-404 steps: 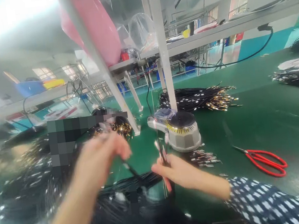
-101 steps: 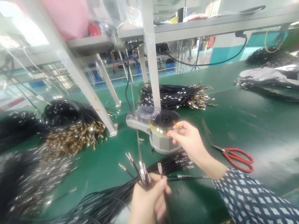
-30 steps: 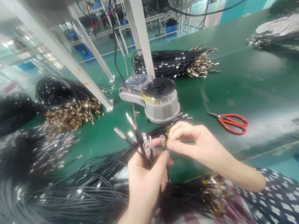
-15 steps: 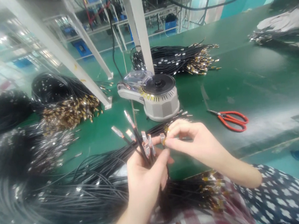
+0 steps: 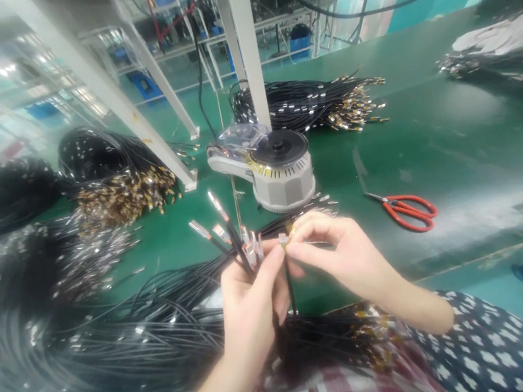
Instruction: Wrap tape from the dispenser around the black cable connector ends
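Observation:
My left hand (image 5: 251,305) is closed around several black cables (image 5: 234,236) whose silver metal connectors (image 5: 219,206) fan upward. Its thumb tip presses near one separate cable connector (image 5: 282,238), which stands upright between both hands. My right hand (image 5: 339,247) pinches a small piece of amber tape (image 5: 289,228) against that connector; the fingertips partly hide it. Behind the hands stands a white round tape dispenser (image 5: 283,184) with a black top disc and yellow tape at its left side.
Red-handled scissors (image 5: 409,211) lie on the green table (image 5: 426,137) to the right. Bundles of black cables lie at left (image 5: 111,176), behind the dispenser (image 5: 307,104) and across my lap (image 5: 166,354). White metal posts (image 5: 248,51) rise from the table.
My left thumb has moved up and right onto the single connector, meeting my right fingertips. The fanned connectors in my left hand have tilted slightly left and lower.

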The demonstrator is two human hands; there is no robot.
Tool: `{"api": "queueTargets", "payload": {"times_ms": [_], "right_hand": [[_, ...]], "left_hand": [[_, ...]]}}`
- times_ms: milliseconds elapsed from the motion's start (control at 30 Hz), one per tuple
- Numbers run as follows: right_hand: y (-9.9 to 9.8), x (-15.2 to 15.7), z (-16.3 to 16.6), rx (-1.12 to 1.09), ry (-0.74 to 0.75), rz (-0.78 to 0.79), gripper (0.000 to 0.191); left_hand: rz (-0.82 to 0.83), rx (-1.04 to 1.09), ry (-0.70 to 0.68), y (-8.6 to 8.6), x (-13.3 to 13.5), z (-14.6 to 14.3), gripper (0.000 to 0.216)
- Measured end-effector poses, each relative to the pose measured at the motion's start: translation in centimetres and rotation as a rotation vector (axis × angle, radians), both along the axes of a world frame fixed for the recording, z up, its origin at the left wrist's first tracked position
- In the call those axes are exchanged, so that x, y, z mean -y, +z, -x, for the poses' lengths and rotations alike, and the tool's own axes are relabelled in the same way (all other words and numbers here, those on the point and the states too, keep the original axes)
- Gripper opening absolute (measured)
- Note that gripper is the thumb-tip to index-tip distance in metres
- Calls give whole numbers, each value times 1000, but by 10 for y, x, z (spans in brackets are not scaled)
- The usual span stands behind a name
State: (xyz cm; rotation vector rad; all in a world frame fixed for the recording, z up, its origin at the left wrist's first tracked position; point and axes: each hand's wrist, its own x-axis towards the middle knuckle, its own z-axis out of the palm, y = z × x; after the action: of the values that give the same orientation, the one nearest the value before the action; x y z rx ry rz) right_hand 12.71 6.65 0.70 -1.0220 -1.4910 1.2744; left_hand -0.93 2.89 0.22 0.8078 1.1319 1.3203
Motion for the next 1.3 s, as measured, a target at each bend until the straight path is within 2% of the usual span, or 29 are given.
{"api": "queueTargets", "payload": {"times_ms": [167,333,400,533,833,1133,1300], "right_hand": [[2,-1,0,25,-12,-54,15],[-4,1,3,62,-48,-104,11],[-7,1,3,57,-53,-85,8],[-9,1,1,19,-58,-43,15],[-9,1,8,-84,-66,-3,8],[-9,-3,6,-122,12,49,11],[-7,-1,9,-133,30,51,13]], "left_hand": [[27,26,-10,2,3,2,17],[129,40,2,5,5,4,24],[149,46,17,5,4,6,24],[151,49,24,5,2,7,22],[141,56,28,4,4,6,20],[142,108,-84,2,-1,8,17],[151,109,-90,-1,-2,8,18]]}}
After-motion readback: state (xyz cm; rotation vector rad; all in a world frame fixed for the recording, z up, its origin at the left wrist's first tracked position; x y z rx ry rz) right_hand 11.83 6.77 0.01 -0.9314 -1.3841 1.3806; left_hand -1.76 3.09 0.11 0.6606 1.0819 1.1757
